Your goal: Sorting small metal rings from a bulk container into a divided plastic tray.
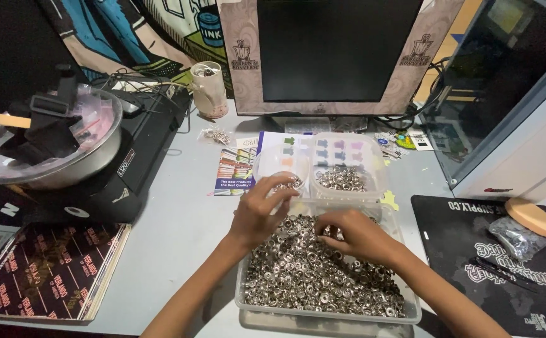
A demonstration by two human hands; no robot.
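— Eyelets (310, 275), small and silvery, filled the large clear tub (411, 310) at the desk's near edge. Where were the hands?

— Both over that heap. The right hand (357, 235) pinched at the eyelets with curled fingers; the left hand (257, 213) seemed to hold 1 between fingertips, though I couldn't tell for sure.

— And beyond?

— 2 smaller containers: a round one (279, 166) and a square one (348, 166), then a dark monitor (339, 50).

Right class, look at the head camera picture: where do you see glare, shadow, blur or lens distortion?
Head view: glare speckles the metal rings in the large clear tub and streaks the steel bowl; the monitor is dark; desk edges bow outward, a wide-lens effect; the left hand and right hand look slightly soft; the top left corner is in deep shadow.
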